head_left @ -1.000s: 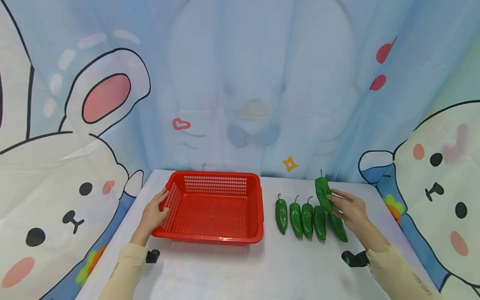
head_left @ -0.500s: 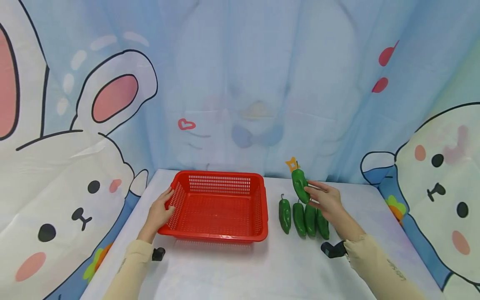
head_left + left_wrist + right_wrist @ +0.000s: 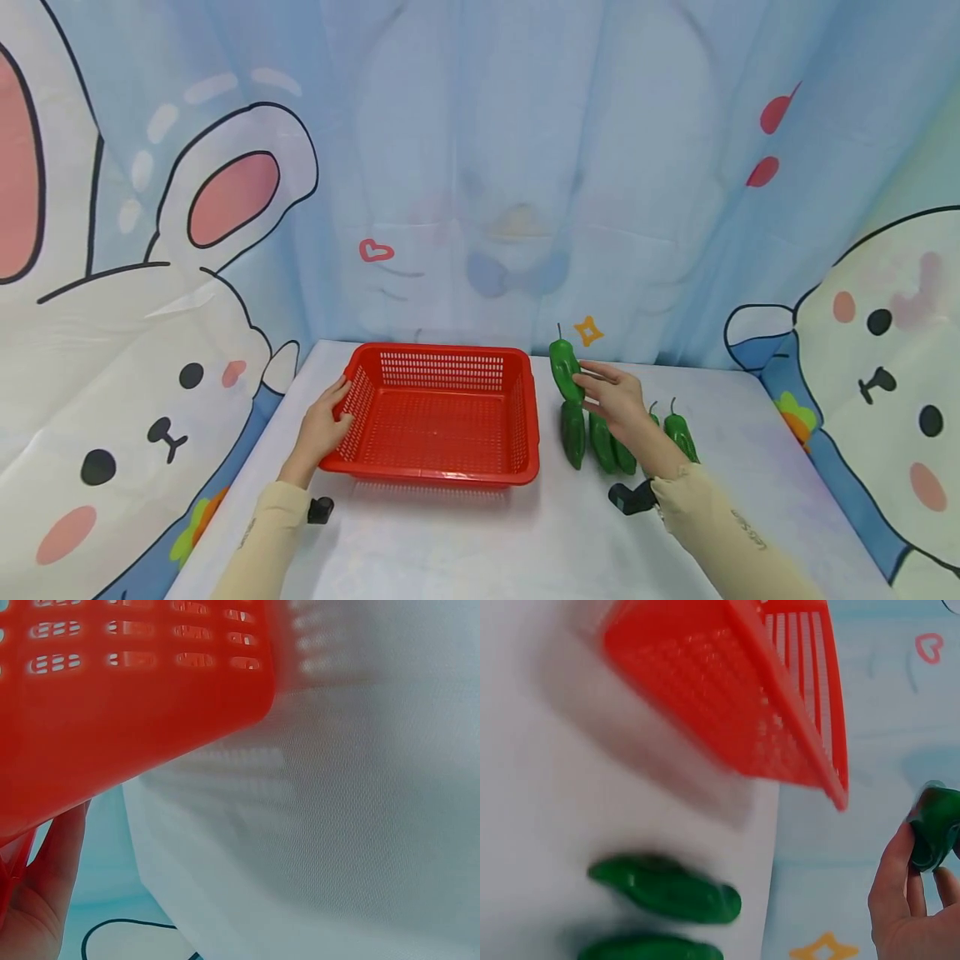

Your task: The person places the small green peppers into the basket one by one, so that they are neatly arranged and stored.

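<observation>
While the left hand [image 3: 324, 427] curls on the perforated red plastic basket's [image 3: 438, 414] left rim, the right hand [image 3: 611, 396] pinches a glossy, tapered green pepper [image 3: 565, 368] at centre frame.

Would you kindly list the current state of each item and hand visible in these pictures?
Red perforated plastic basket: upright on the table, nothing inside.
Left hand: holds the basket's left rim.
Right hand: grips one green pepper.
Held green pepper: lifted, stem up, beside the basket.
Remaining green peppers: lying in a row on the white table.
</observation>
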`<control>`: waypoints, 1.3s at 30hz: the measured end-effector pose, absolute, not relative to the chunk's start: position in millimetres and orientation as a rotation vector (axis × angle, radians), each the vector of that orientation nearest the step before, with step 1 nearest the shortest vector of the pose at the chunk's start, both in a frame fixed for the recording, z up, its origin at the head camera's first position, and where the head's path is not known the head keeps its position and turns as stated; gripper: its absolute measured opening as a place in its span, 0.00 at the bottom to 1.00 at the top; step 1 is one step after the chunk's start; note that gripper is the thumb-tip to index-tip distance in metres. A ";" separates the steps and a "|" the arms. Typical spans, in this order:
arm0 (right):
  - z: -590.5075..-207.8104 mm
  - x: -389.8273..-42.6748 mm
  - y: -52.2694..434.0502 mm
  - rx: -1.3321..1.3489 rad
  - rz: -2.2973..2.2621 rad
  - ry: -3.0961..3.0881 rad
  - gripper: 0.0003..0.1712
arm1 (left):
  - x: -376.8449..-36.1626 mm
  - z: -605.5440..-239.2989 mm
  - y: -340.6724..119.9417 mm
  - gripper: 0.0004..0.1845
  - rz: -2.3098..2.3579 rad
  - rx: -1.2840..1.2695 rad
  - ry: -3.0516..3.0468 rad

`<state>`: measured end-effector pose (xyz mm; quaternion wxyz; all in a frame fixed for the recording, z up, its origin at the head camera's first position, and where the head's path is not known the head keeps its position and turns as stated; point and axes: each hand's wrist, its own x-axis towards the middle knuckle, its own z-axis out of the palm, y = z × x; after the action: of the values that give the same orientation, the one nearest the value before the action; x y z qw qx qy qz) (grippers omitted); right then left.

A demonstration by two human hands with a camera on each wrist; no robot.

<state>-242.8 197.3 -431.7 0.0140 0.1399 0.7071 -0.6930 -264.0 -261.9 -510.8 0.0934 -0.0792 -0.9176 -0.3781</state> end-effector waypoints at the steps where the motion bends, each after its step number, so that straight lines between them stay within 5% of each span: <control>1: -432.6 -244.0 192.3 0.439 -2.163 2.196 0.32 | -264.2 -510.8 -261.5 0.33 -1.118 -0.237 -2.720; 39: -483.9 -244.4 -21.3 0.504 -2.416 1.879 0.20 | -266.8 -513.7 -261.7 0.33 -1.160 -0.200 -2.716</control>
<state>-244.4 -21.3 -483.9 0.0201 0.1625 0.6056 -0.7787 -266.8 -261.7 -513.7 0.0907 -0.0674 -0.9138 -0.3902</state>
